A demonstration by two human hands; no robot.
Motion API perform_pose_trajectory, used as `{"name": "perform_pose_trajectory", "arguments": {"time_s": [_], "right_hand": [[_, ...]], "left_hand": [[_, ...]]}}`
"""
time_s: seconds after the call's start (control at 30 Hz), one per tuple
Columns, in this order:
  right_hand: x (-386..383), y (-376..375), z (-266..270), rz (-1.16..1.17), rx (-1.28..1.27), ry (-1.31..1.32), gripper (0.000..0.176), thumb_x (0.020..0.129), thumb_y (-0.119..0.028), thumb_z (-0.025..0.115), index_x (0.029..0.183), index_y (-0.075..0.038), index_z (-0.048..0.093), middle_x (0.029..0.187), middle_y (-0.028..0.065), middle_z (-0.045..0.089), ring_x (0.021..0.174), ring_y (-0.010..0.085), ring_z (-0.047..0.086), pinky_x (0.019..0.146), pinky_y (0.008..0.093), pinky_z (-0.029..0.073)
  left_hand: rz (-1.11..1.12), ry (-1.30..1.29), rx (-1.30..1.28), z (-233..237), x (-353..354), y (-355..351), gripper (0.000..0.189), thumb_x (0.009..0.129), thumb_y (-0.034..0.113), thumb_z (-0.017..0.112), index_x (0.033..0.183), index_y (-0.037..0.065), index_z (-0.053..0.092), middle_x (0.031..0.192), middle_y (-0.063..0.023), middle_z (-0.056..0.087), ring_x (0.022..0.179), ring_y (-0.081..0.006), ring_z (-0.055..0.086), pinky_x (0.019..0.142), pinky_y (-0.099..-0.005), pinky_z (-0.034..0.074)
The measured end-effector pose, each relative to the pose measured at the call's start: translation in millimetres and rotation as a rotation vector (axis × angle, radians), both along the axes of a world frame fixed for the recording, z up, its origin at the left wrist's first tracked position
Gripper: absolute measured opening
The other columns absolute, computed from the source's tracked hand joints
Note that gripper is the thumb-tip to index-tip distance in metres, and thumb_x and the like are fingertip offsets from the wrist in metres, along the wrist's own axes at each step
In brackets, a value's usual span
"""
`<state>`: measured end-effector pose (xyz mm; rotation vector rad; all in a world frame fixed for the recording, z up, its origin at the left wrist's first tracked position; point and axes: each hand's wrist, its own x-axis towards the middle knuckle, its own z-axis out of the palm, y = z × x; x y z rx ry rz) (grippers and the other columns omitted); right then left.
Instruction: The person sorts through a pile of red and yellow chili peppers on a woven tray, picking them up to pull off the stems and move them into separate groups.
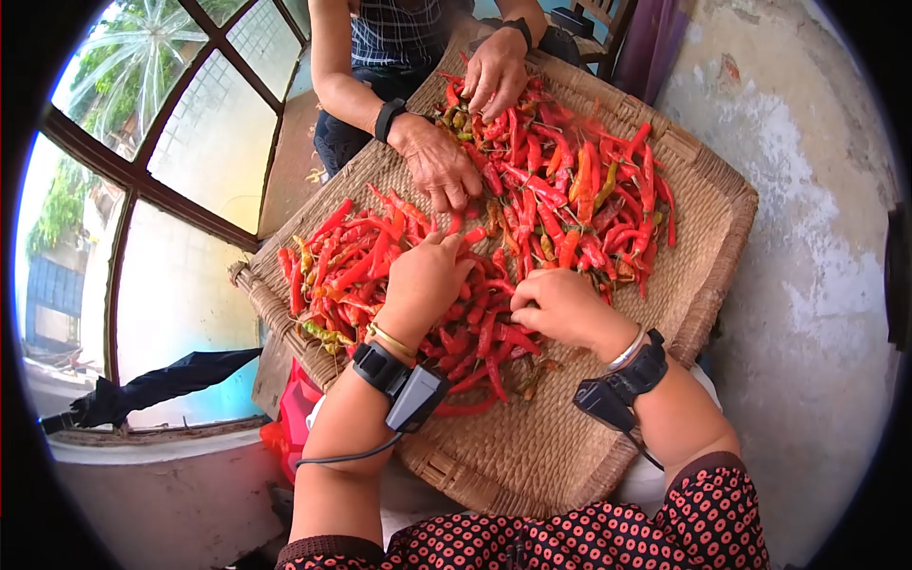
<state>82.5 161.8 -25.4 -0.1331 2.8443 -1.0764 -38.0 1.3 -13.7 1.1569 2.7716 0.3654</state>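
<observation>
Red chili peppers [584, 180] lie heaped on a woven tray [532, 446], a few of them greenish or yellow. My left hand [425, 285] is over the near left part of the heap, its fingers closed at a red chili pepper [472, 237] by the fingertips. To the right, my right hand [567, 309] rests at the heap's near edge with its fingers curled in; what they pinch, if anything, is hidden. Both my wrists carry black strapped devices.
Across the tray, another person's two hands [437, 161] work among the peppers. A framed window [190, 190] and a folded dark umbrella [171, 380] are on the left. A worn plaster wall [807, 237] stands at the right. Something red [299, 408] sits beside the tray.
</observation>
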Motion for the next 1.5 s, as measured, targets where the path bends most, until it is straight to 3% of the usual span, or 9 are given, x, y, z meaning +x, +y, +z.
{"name": "perform_pose_trajectory", "arguments": {"time_s": [0.2, 0.3, 0.57, 0.77, 1.03, 1.3, 1.37, 1.43, 1.5], "right_hand": [[3.1, 18.5, 18.2, -0.3, -0.624, 0.008, 0.01, 0.077, -0.006, 0.061, 0.086, 0.0, 0.063, 0.074, 0.0025, 0.06, 0.066, 0.0082, 0.056, 0.061, 0.0245, 0.047], [6.3, 16.9, 35.4, -0.434, -0.867, 0.003, 0.013, 0.081, -0.004, 0.058, 0.092, 0.001, 0.061, 0.077, 0.0013, 0.061, 0.065, 0.0073, 0.056, 0.06, 0.0221, 0.047], [8.1, 24.5, 31.7, -0.317, -0.694, -0.213, 0.011, 0.082, -0.005, 0.056, 0.089, 0.002, 0.061, 0.072, 0.0004, 0.059, 0.056, 0.006, 0.053, 0.053, 0.0214, 0.045], [-13.6, 19.3, 28.3, -0.263, -1.017, 0.162, 0.051, 0.082, -0.014, 0.062, 0.126, 0.0, 0.042, 0.119, 0.0134, 0.048, 0.102, 0.0159, 0.051, 0.086, 0.0284, 0.044], [-9.8, 17.7, 6.7, -0.282, -0.585, -0.085, 0.031, 0.082, -0.018, 0.061, 0.105, 0.003, 0.059, 0.083, 0.0065, 0.064, 0.075, 0.0115, 0.059, 0.069, 0.0255, 0.048], [-7.6, 5.2, 14.8, -0.388, -1.01, -0.207, 0.024, 0.087, -0.021, 0.057, 0.102, -0.002, 0.058, 0.071, -0.0009, 0.057, 0.059, 0.0057, 0.052, 0.05, 0.0206, 0.043], [-6.8, 6.5, 14.2, -0.392, -1.02, -0.185, 0.021, 0.087, -0.019, 0.057, 0.1, -0.002, 0.058, 0.071, -0.001, 0.057, 0.057, 0.005, 0.051, 0.05, 0.02, 0.043], [-5.8, 8.2, 16.8, -0.397, -1.03, -0.16, 0.018, 0.087, -0.018, 0.057, 0.097, -0.003, 0.058, 0.071, -0.001, 0.057, 0.055, 0.0044, 0.05, 0.049, 0.0194, 0.042], [-4.0, 9.7, 25.4, -0.386, -1.025, -0.149, 0.014, 0.086, -0.013, 0.056, 0.094, -0.002, 0.059, 0.07, 0.0017, 0.058, 0.055, 0.0054, 0.052, 0.049, 0.0182, 0.043]], "left_hand": [[0.004, -0.04, 0.198, -9.3, -5.3, -2.0, 0.032, 0.074, 0.018, 0.064, 0.102, 0.004, 0.06, 0.087, -0.0149, 0.062, 0.08, -0.0316, 0.06, 0.07, -0.0395, 0.049], [-0.009, -0.002, 0.175, -13.1, -2.9, -1.8, 0.032, 0.072, 0.018, 0.065, 0.102, 0.006, 0.061, 0.087, -0.0139, 0.062, 0.082, -0.0307, 0.06, 0.072, -0.0391, 0.048], [-0.006, -0.045, 0.07, -6.1, -3.7, -6.5, 0.024, 0.072, 0.022, 0.064, 0.092, 0.009, 0.066, 0.081, -0.0115, 0.063, 0.08, -0.0287, 0.061, 0.069, -0.0383, 0.049], [0.014, -0.129, -0.014, 5.5, -1.8, -6.2, 0.021, 0.073, 0.023, 0.063, 0.088, 0.009, 0.066, 0.079, -0.0116, 0.063, 0.076, -0.0286, 0.061, 0.066, -0.0385, 0.049], [-0.062, -0.013, 0.226, 0.4, -3.3, -7.2, 0.017, 0.075, 0.021, 0.06, 0.085, 0.007, 0.064, 0.075, -0.0126, 0.063, 0.074, -0.03, 0.061, 0.063, -0.0413, 0.049], [-0.264, -0.36, 0.554, 21.6, 21.4, -3.1, 0.008, 0.077, 0.005, 0.063, 0.082, 0.002, 0.058, 0.066, -0.0077, 0.057, 0.058, -0.0139, 0.055, 0.056, -0.0265, 0.045], [-0.292, -0.354, 0.566, 19.9, 24.0, -1.4, 0.01, 0.076, 0.005, 0.064, 0.083, 0.002, 0.058, 0.066, -0.0079, 0.057, 0.058, -0.0143, 0.056, 0.056, -0.0266, 0.045], [-0.203, -0.476, 0.515, 28.8, 27.7, 0.4, 0.014, 0.076, 0.011, 0.063, 0.086, 0.003, 0.059, 0.073, -0.0144, 0.061, 0.069, -0.0308, 0.061, 0.061, -0.036, 0.048], [-0.243, -0.407, 0.439, 18.6, 23.0, -1.2, 0.015, 0.075, 0.011, 0.064, 0.087, 0.003, 0.059, 0.072, -0.0135, 0.06, 0.066, -0.0273, 0.06, 0.06, -0.0341, 0.047]]}}
